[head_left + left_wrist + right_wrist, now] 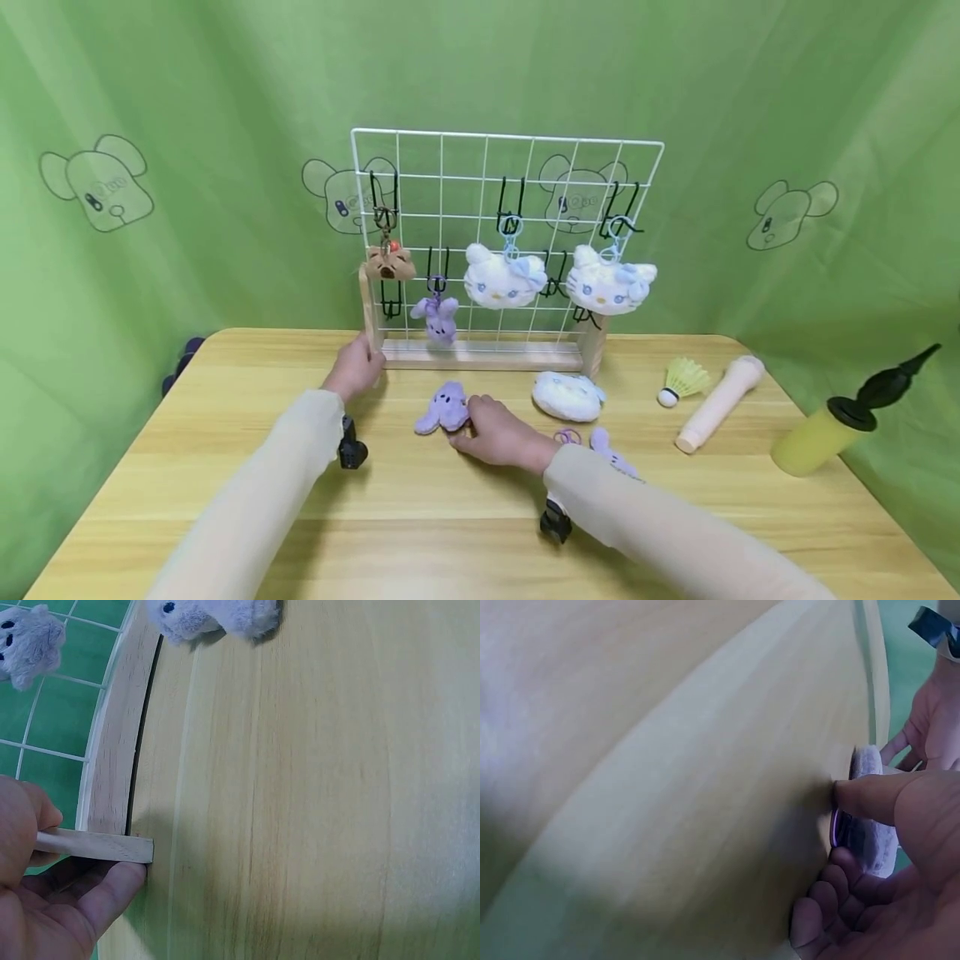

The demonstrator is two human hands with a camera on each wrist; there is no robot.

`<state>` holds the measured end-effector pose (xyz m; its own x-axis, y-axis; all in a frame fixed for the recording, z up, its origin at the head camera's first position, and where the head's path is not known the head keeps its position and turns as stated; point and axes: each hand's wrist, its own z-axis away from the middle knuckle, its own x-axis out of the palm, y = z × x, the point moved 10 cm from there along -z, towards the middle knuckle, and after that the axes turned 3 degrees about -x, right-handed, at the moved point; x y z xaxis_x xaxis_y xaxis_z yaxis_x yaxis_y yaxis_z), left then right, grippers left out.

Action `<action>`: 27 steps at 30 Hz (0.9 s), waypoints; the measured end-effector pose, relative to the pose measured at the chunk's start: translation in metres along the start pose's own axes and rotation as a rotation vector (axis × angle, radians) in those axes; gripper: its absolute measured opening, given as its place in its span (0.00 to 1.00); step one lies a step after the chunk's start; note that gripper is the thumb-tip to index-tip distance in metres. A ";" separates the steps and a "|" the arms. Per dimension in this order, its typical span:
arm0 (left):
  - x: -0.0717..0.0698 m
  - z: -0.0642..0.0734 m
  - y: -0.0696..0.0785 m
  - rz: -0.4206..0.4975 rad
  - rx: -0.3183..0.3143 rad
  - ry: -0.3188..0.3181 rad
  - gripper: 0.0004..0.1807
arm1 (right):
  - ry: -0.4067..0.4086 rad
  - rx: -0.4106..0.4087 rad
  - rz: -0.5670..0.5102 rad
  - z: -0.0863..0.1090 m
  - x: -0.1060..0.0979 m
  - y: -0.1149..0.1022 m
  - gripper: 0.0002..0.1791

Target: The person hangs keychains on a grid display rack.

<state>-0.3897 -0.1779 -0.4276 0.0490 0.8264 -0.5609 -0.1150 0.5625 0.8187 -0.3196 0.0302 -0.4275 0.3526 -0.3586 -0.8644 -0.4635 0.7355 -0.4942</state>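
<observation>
My left hand [356,367] grips the wooden left post [97,843] of a white wire grid rack [487,132], thumb on one side and fingers on the other. On the table before the rack lies a purple rabbit plush keychain [448,406]. My right hand [498,433] holds it at its right end, with thumb and curled fingers about its purple ring [834,827]. From the grid's black hooks hang a brown plush keychain [392,263], another purple rabbit keychain [439,321] and two white cat keychains [501,279].
A white plush [567,397] lies right of my right hand. Another purple plush [611,450] is partly hidden by my right sleeve. Farther right are a yellow shuttlecock [684,380], a pale pink cylinder [722,403] and a yellow pump with a black nozzle [813,442].
</observation>
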 end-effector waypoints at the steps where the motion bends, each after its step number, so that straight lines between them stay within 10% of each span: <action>1: 0.000 0.000 -0.001 0.002 -0.005 0.000 0.31 | -0.001 -0.001 -0.008 0.000 0.000 0.001 0.16; 27: -0.001 0.002 -0.001 0.020 -0.019 -0.020 0.29 | -0.087 0.070 -0.048 -0.014 0.003 -0.001 0.16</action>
<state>-0.3877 -0.1791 -0.4281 0.0661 0.8377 -0.5421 -0.1351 0.5458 0.8270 -0.3301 0.0205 -0.4309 0.4439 -0.3450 -0.8270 -0.3879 0.7580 -0.5244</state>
